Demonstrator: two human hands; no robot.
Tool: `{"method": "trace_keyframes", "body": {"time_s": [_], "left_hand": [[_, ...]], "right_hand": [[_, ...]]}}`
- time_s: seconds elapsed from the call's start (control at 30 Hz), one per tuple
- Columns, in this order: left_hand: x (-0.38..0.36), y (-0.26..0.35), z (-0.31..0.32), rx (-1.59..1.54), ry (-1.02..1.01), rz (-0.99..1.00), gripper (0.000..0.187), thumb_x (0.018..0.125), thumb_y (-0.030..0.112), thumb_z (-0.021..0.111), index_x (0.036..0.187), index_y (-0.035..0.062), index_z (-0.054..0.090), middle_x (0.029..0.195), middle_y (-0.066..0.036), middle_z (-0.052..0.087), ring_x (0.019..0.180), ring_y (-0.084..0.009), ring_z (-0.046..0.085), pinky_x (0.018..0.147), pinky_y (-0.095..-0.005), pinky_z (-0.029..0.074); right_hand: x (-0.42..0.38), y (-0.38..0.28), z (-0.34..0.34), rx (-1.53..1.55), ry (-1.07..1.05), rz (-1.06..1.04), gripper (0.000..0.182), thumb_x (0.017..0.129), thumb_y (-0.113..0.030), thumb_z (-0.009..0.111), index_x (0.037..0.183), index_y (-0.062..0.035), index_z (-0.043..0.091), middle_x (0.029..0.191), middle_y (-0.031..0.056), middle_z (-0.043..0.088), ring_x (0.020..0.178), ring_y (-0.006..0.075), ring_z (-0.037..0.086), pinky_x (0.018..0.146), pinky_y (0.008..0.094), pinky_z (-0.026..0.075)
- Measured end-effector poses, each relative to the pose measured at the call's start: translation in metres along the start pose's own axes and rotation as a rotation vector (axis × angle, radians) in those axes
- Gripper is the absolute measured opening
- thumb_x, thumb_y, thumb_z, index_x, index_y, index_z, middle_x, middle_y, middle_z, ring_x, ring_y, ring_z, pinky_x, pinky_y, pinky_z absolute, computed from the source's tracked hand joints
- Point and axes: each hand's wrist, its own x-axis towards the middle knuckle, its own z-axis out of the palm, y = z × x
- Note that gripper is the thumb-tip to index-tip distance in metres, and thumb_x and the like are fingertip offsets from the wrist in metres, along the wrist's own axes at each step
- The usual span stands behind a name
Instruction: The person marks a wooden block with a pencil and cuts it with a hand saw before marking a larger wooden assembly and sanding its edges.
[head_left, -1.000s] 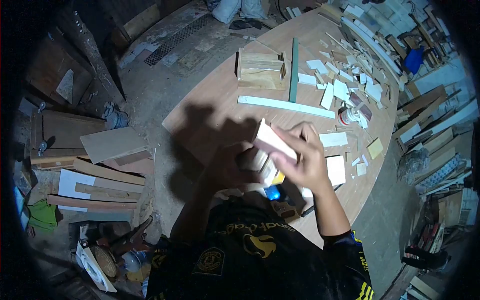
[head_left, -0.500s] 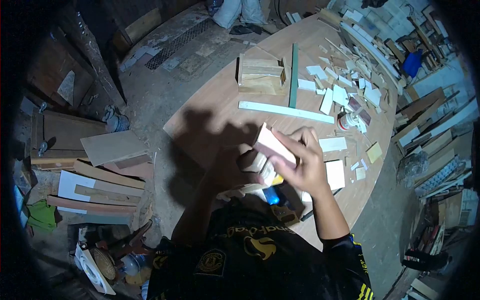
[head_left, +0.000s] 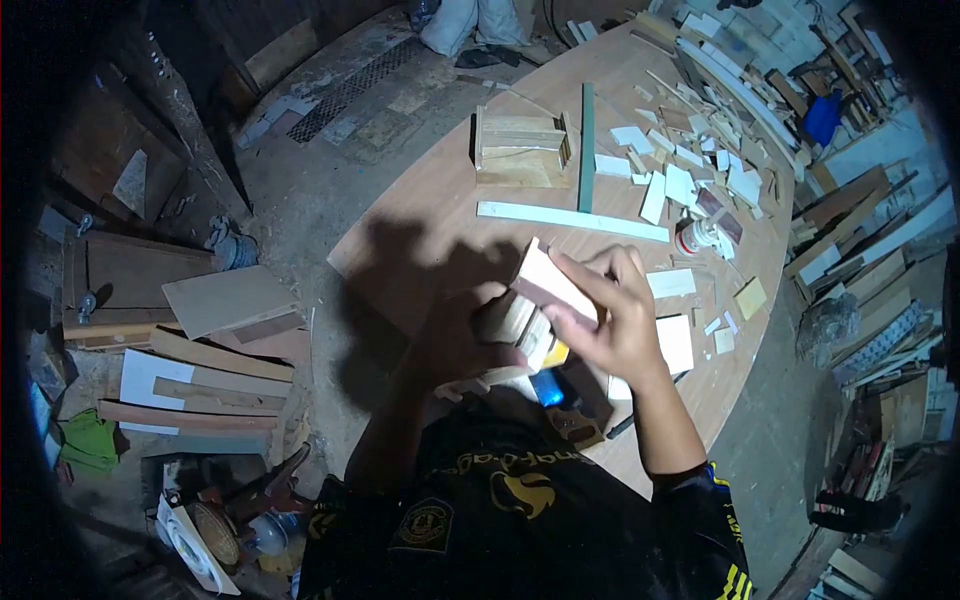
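- Shifting slightly since the earlier frame, one wooden piece (head_left: 556, 285) is hovering over the table (head_left: 450, 180).
- Right hand (head_left: 625, 320) is clamping it; left hand (head_left: 455, 335) is gripping its shaded side.
- Apparently they're steadying it; the next move is likely calling for firm grips.
- Beyond, one green strip (head_left: 587, 150), one white strip (head_left: 570, 221) and one box (head_left: 525, 180) are lying.

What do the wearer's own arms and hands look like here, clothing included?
Both the left hand and right hand look ungloved, with bare forearms; the left is in deep shadow, so small details are unclear. No watch shows on the right wrist. The black shirt has short sleeves, yellowish chest lettering and a crest. The right sleeve has blue-and-yellow trim and yellow stripes.
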Motion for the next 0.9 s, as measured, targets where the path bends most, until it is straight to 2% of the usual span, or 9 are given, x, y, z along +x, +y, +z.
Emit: {"method": "trace_keyframes", "body": {"time_s": [0.03, 0.17, 0.23, 0.27, 0.4, 0.5, 0.63, 0.7, 0.9], "left_hand": [[0.0, 0.006, -0.002, 0.002, 0.007, -0.001, 0.066, 0.062, 0.031, 0.091, 0.112, 0.0009, 0.063, 0.1, -0.012, 0.07, 0.097, -0.0198, 0.066, 0.086, -0.0348, 0.052], [-0.003, 0.007, 0.006, -0.259, 0.019, -0.057, 0.073, 0.057, 0.042, 0.09, 0.112, 0.0023, 0.063, 0.097, -0.014, 0.069, 0.091, -0.0238, 0.068, 0.082, -0.0371, 0.052], [0.003, 0.013, -0.007, 0.203, -0.096, -0.098, 0.074, 0.059, 0.04, 0.091, 0.114, 0.0, 0.061, 0.102, -0.013, 0.069, 0.095, -0.0199, 0.067, 0.083, -0.0366, 0.052], [0.003, 0.008, -0.007, 0.247, -0.029, 0.099, 0.074, 0.059, 0.041, 0.091, 0.112, -0.0009, 0.061, 0.102, -0.014, 0.07, 0.095, -0.0194, 0.067, 0.084, -0.0363, 0.052], [-0.005, 0.011, -0.002, -0.133, 0.003, -0.048, 0.083, 0.057, 0.043, 0.09, 0.121, -0.0001, 0.06, 0.102, -0.015, 0.069, 0.097, -0.0232, 0.067, 0.087, -0.0371, 0.051], [0.0, 0.006, -0.004, 0.065, -0.039, -0.008, 0.082, 0.059, 0.038, 0.091, 0.124, -0.0004, 0.059, 0.104, -0.014, 0.069, 0.099, -0.0204, 0.065, 0.088, -0.0368, 0.051], [-0.007, 0.018, -0.008, -0.028, -0.087, -0.14, 0.084, 0.057, 0.04, 0.09, 0.125, 0.0005, 0.059, 0.108, -0.015, 0.069, 0.101, -0.0209, 0.065, 0.089, -0.0371, 0.05], [-0.007, 0.013, -0.002, 0.041, 0.014, -0.041, 0.087, 0.055, 0.043, 0.09, 0.125, 0.0011, 0.059, 0.106, -0.015, 0.07, 0.095, -0.0208, 0.067, 0.086, -0.0365, 0.051], [-0.004, 0.029, -0.011, 0.047, -0.14, -0.138, 0.091, 0.052, 0.051, 0.087, 0.124, 0.0024, 0.061, 0.105, -0.017, 0.07, 0.093, -0.025, 0.069, 0.084, -0.0377, 0.052]], "right_hand": [[-0.002, -0.007, -0.001, -0.012, 0.005, -0.138, 0.052, 0.068, -0.028, 0.081, 0.115, -0.0078, 0.072, 0.077, 0.0073, 0.055, 0.074, 0.0225, 0.046, 0.068, 0.0345, 0.038], [0.001, -0.011, -0.005, -0.05, -0.034, -0.137, 0.05, 0.068, -0.028, 0.079, 0.114, -0.0095, 0.073, 0.077, 0.0049, 0.055, 0.075, 0.0237, 0.047, 0.068, 0.0357, 0.038], [0.005, 0.001, -0.003, -0.054, -0.043, -0.06, 0.049, 0.068, -0.027, 0.079, 0.114, -0.0091, 0.073, 0.077, 0.0057, 0.054, 0.075, 0.0234, 0.047, 0.068, 0.0354, 0.038], [0.003, -0.005, -0.004, -0.03, -0.034, -0.111, 0.05, 0.068, -0.026, 0.079, 0.114, -0.0088, 0.072, 0.078, 0.0061, 0.054, 0.075, 0.023, 0.047, 0.067, 0.0351, 0.038], [0.001, -0.028, -0.01, -0.003, -0.033, -0.141, 0.051, 0.064, -0.024, 0.08, 0.112, -0.0078, 0.073, 0.079, 0.0074, 0.055, 0.073, 0.0235, 0.045, 0.066, 0.0344, 0.038], [0.003, -0.004, -0.007, -0.133, -0.009, -0.056, 0.049, 0.066, -0.025, 0.079, 0.113, -0.0097, 0.073, 0.08, 0.0063, 0.055, 0.074, 0.0232, 0.045, 0.066, 0.035, 0.039], [-0.005, -0.035, -0.002, 0.16, -0.007, -0.132, 0.047, 0.071, -0.027, 0.077, 0.115, -0.0118, 0.072, 0.077, 0.0062, 0.053, 0.072, 0.0235, 0.044, 0.064, 0.038, 0.038], [0.0, -0.005, 0.0, -0.101, 0.014, -0.135, 0.047, 0.071, -0.027, 0.077, 0.114, -0.0113, 0.072, 0.076, 0.0072, 0.051, 0.072, 0.0245, 0.045, 0.063, 0.0373, 0.038], [-0.003, 0.082, -0.004, -0.007, 0.014, 0.365, 0.049, 0.076, -0.036, 0.076, 0.117, -0.0104, 0.071, 0.081, 0.0119, 0.056, 0.079, 0.0268, 0.052, 0.068, 0.0386, 0.043]]}}
